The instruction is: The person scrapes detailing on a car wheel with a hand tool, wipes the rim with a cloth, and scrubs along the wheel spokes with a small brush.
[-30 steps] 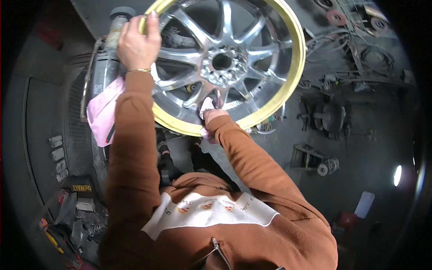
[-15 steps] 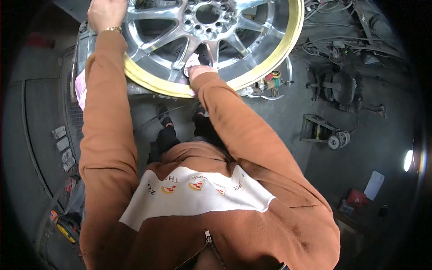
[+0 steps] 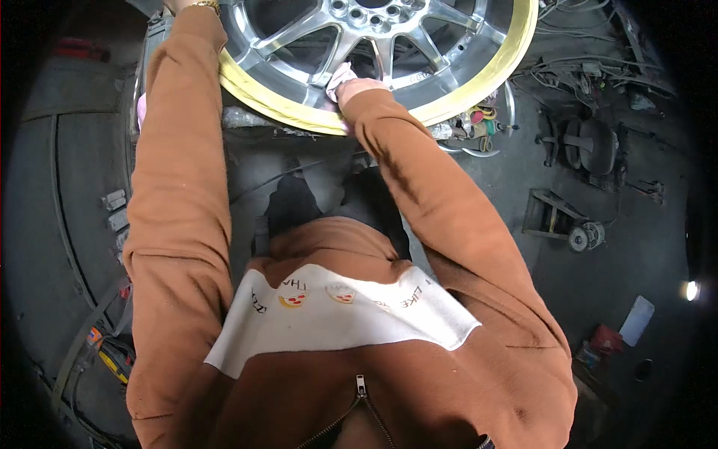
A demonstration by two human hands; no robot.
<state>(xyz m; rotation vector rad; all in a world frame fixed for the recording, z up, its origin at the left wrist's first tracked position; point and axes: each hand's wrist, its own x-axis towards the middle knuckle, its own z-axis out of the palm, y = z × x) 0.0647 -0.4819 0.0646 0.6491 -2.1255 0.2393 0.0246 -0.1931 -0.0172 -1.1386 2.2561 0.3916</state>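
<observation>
Head camera view, at the lower left: a yellow, orange and black tool [image 3: 112,367] lies near dark cables.
- Beside the brown left sleeve [image 3: 179,157], a sliver of bright pink cloth [image 3: 142,110] shows.
- The left hand [image 3: 179,4], with a gold-coloured bracelet [image 3: 207,6] at its wrist, is cut off by the top edge, by the left side of the wheel; whether its grip is apart or together I cannot tell.
- Top centre holds the silver metal multi-spoked wheel [image 3: 338,58], its rim wrapped in a yellow covering [image 3: 288,111], above a cluttered surface [image 3: 243,117]; its upper part is out of view.
- The right hand [image 3: 360,88] has its grip clamped on a crumpled pale pink cloth [image 3: 340,77], against the wheel at the lower end of a spoke; the fingertips are partly hidden.
- Just beyond the wheel's lower right are small red, yellow and green fittings [image 3: 482,120].
- Farther right stand a dark wheeled chair [image 3: 594,146] and, below it, a metal frame with a round motor-like part [image 3: 587,236].
- At the lower right, a pale rectangular panel [image 3: 637,320] is beside a red object [image 3: 606,339].
</observation>
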